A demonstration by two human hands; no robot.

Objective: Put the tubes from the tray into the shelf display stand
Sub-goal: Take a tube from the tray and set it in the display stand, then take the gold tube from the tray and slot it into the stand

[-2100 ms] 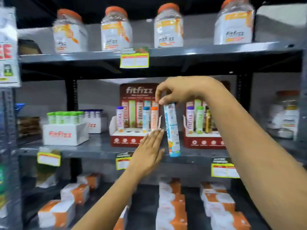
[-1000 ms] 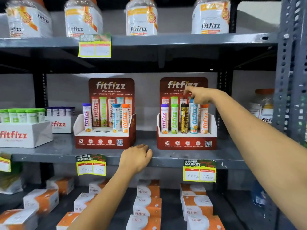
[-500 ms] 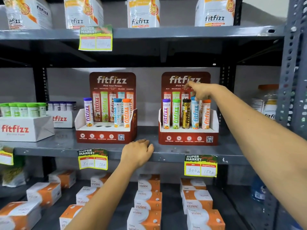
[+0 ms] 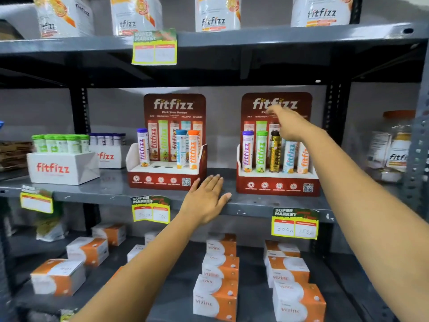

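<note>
Reaching up and forward, our right arm stretches across the grey metal shelf (image 4: 92,194) with the right hand (image 4: 286,124) raised in front of the right-hand red cardboard display stand (image 4: 276,184), its fingers loosely curled and pointing at the backboard; it holds nothing, and sits just above the black-and-gold tube (image 4: 275,154). That stand carries five upright tubes in a row: a purple-capped tube (image 4: 247,151), a green-capped tube (image 4: 261,152), the black-and-gold one, a light blue tube (image 4: 289,156) and an orange-lettered tube (image 4: 303,159), the last two partly hidden behind our wrist. Our left arm comes up from below, and the left hand (image 4: 205,201) lies flat, palm down, fingers spread, on the shelf's front edge between the two stands, gripping nothing. The left-hand red cardboard display stand (image 4: 167,180) holds three tubes, with two open holes showing between the first and the second. A white cardboard tray of green-capped tubes (image 4: 62,167) rests further left on the same shelf.
</note>
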